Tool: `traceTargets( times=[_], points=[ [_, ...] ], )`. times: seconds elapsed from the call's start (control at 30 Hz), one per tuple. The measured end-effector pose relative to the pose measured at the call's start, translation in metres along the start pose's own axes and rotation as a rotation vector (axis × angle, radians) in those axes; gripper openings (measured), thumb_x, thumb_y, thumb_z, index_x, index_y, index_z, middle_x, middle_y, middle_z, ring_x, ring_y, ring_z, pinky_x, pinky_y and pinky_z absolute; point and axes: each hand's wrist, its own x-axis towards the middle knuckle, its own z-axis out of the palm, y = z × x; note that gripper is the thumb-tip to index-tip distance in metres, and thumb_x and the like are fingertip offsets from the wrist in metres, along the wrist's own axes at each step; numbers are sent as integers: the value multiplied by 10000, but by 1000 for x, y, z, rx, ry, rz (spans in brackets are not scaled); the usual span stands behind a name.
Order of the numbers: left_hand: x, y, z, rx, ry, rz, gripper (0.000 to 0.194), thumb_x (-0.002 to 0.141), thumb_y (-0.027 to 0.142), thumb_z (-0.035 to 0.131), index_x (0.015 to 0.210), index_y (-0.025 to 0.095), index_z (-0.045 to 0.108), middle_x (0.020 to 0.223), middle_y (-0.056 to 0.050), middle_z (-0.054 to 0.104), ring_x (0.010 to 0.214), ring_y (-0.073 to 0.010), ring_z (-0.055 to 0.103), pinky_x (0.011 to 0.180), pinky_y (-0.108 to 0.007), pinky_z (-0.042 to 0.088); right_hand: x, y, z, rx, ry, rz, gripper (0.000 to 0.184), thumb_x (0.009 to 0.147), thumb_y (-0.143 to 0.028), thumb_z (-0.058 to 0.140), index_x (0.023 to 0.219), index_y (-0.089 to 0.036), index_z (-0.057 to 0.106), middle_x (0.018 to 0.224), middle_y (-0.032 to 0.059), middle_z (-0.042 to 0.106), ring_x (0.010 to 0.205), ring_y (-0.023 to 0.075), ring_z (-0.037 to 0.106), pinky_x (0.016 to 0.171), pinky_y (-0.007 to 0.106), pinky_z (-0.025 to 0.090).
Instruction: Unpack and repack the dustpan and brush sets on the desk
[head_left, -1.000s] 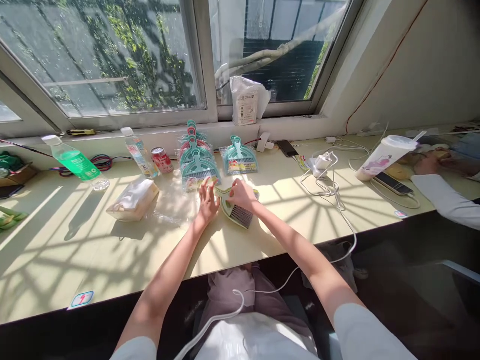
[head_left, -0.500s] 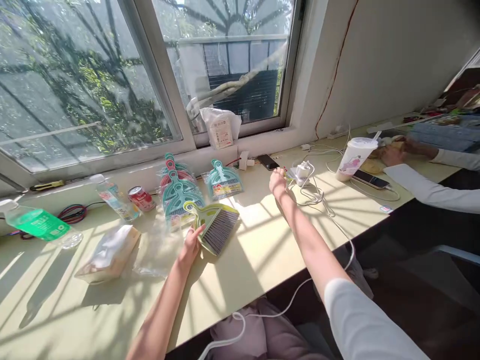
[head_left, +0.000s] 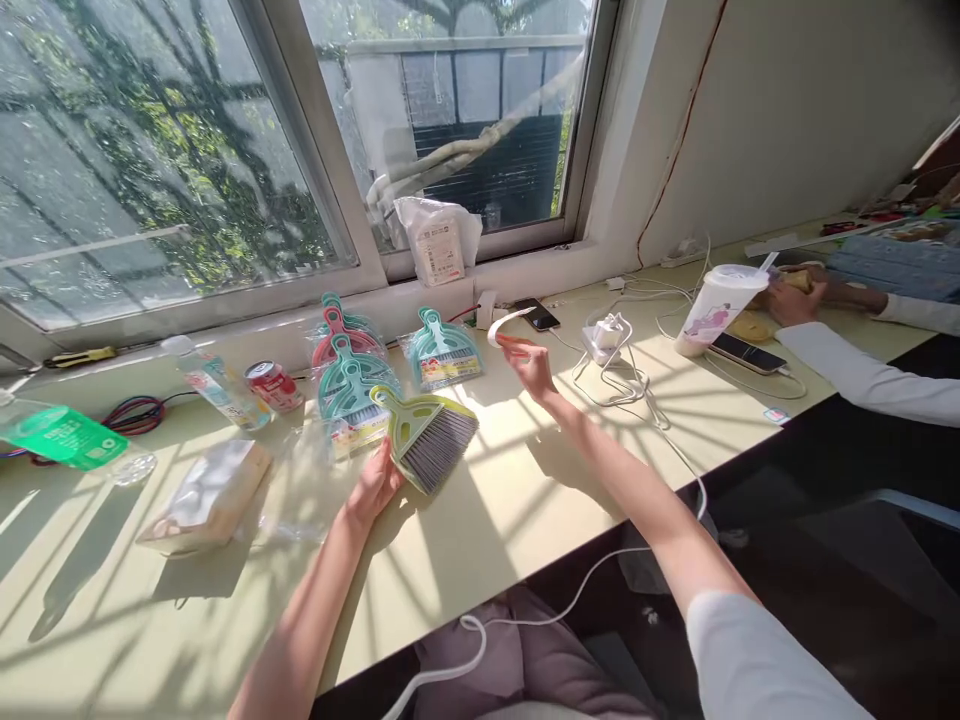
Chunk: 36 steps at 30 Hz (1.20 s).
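My left hand [head_left: 375, 478] is closed on a yellow-green dustpan [head_left: 409, 420] with a grey-bristled brush [head_left: 439, 447] nested in it, tilted above the table. In the fingers of my right hand [head_left: 534, 368] is a thin, pale curved strip [head_left: 511, 318], apart from the dustpan; its exact kind is unclear. Behind the dustpan lie several bagged teal and red dustpan sets [head_left: 349, 365]. One more bagged teal set [head_left: 444, 350] lies between them and my right hand.
To the left are a green-labelled bottle [head_left: 71, 437], a clear bottle [head_left: 225, 385], a red can [head_left: 274, 385] and a tissue pack [head_left: 210, 500]. To the right are a white charger with cables [head_left: 606, 340], phones [head_left: 538, 315], a cup [head_left: 716, 310] and another person's arms [head_left: 862, 355].
My right hand has come left from beside the charger, and the pale strip now shows in its fingers. My left hand still holds the dustpan, turned slightly.
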Motion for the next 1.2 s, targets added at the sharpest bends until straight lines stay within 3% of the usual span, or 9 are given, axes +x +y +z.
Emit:
traceTargets(
  times=[0.1,0.23,0.4,0.53,0.63,0.7,0.8,1.0,1.2],
  points=[
    [-2,2,3,-2,-57,-64,685,870,833,717,1254,271,802,1120,-166,852,1255,-461,766,1021,-675,648,-47,-45,28,179,-416,-346,295,929,-67,734,1012,-295,902,1318,51,860,1387,279,727,1277,477,519],
    [-4,6,4,-58,23,-97,769,824,837,739,1319,250,779,1112,-154,852,1336,-476,735,1070,-682,635,-82,-59,43,174,-743,-451,393,872,13,717,988,-315,899,1450,17,811,1465,253,682,1338,472,459],
    [-4,1,4,-32,4,-63,589,730,502,936,1178,163,758,1069,-169,851,1179,-426,811,968,-534,698,-77,-37,43,8,-708,-379,368,894,-56,687,1003,-331,905,1558,9,748,1515,266,629,1289,510,502],
    [-3,-6,7,10,39,10,560,613,245,953,1116,155,723,1002,-142,854,1077,-399,840,865,-445,711,-75,-32,46,-87,-647,-298,512,864,-110,723,1316,-313,855,1699,73,628,1608,326,517,1309,587,448],
    [-2,-6,9,-4,77,50,607,655,237,925,1216,147,713,1052,-139,860,1149,-413,825,929,-468,696,-86,-39,58,51,-428,-10,606,908,-227,706,1509,-304,732,1699,127,606,1632,350,474,1328,635,409],
    [-2,-3,11,-7,120,77,617,696,248,914,1266,141,702,1082,-144,860,1193,-416,810,980,-488,677,-97,-48,72,315,-304,274,526,959,-324,662,1482,-318,708,1585,134,681,1554,341,561,1282,626,477],
    [-3,3,15,-11,192,119,672,678,263,947,1292,141,705,1064,-133,860,1144,-391,824,952,-469,680,-112,-64,96,795,-375,561,374,951,-381,682,1318,-308,690,1297,103,800,1309,334,734,1165,595,587],
    [-12,11,25,-8,197,243,803,636,308,1000,1381,216,713,1149,-107,861,1179,-348,811,936,-416,682,-109,-89,125,1077,-327,678,377,797,-134,722,1102,-300,575,958,-18,807,1082,286,808,1074,509,638],
    [-25,35,15,247,153,240,713,790,521,928,1416,243,731,1443,-163,780,1453,-446,664,1119,-582,620,-96,-71,123,1142,-369,679,541,643,-293,924,1083,-296,610,969,13,820,1041,337,837,989,525,678]
  ],
)
